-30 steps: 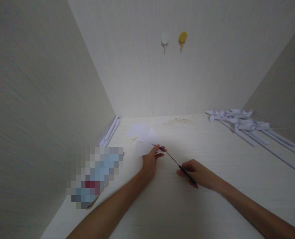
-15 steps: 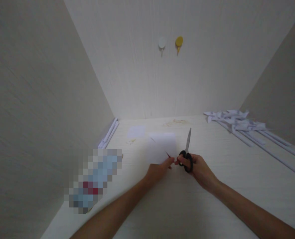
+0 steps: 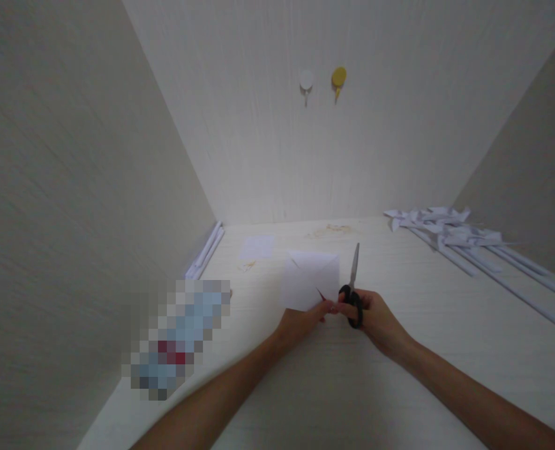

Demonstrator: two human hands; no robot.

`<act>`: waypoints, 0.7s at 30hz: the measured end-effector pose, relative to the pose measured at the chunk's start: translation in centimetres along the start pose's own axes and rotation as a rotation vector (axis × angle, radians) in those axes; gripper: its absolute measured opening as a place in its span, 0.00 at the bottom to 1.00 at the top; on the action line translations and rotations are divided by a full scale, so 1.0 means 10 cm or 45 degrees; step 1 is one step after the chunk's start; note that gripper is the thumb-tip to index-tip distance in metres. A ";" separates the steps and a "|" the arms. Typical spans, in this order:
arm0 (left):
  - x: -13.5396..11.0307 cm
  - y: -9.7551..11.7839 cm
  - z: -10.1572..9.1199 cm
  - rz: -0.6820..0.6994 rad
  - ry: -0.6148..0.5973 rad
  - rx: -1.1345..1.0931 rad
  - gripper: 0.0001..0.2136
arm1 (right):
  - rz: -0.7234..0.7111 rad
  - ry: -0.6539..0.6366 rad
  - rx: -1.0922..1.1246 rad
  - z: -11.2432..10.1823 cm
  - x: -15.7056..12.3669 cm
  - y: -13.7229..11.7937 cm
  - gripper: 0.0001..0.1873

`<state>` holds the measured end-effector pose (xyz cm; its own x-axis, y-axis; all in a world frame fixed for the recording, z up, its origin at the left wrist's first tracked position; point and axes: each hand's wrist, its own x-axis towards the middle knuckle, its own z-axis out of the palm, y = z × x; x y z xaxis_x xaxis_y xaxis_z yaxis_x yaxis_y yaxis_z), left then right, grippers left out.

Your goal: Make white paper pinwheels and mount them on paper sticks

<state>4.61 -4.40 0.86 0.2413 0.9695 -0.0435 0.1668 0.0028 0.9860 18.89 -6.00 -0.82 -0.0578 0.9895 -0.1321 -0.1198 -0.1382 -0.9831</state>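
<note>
A square of white paper (image 3: 305, 275) is held low over the table, with a thin diagonal line, perhaps a cut, running inward from its far left corner. My left hand (image 3: 300, 322) pinches the paper's near edge; a narrow dark gap shows just above those fingers. Black-handled scissors (image 3: 353, 275) are in my right hand (image 3: 374, 319), blades pointing away and seemingly together. The thumb and fingertips of that hand meet my left fingertips at the paper's near right corner. What exactly the right fingertips touch there is hidden.
Paper pinwheel heads (image 3: 446, 225) with rolled paper sticks (image 3: 507, 290) lie at right. More paper rolls (image 3: 207, 250) rest by the left wall. A small paper square (image 3: 257, 246) and thin tan bits (image 3: 336, 230) lie at the back. A blurred-out item (image 3: 184, 337) is at left. Two hooks (image 3: 338, 78) hang on the wall.
The paper has shifted right and turned a little, its right corner now nearer my right hand. My fingertips have come together. The scissors stay in my right hand.
</note>
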 end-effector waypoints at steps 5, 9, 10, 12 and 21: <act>0.02 -0.03 -0.01 -0.037 0.039 0.180 0.08 | -0.004 0.033 0.072 -0.01 0.01 0.00 0.13; 0.02 -0.02 -0.01 0.008 -0.055 0.194 0.09 | 0.004 0.043 0.058 0.01 0.01 -0.01 0.12; 0.02 -0.02 -0.01 0.014 -0.063 0.190 0.09 | 0.009 0.046 0.052 0.01 0.01 -0.01 0.12; 0.01 -0.02 -0.02 0.000 -0.052 0.202 0.10 | 0.016 0.046 0.040 0.01 0.01 -0.01 0.12; 0.03 -0.02 -0.01 -0.098 0.072 0.224 0.09 | -0.023 0.045 0.004 -0.01 0.01 0.00 0.12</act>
<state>4.52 -4.08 0.72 0.1684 0.9802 -0.1042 0.3482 0.0397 0.9366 19.02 -5.93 -0.86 -0.0209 0.9927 -0.1190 -0.1236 -0.1206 -0.9850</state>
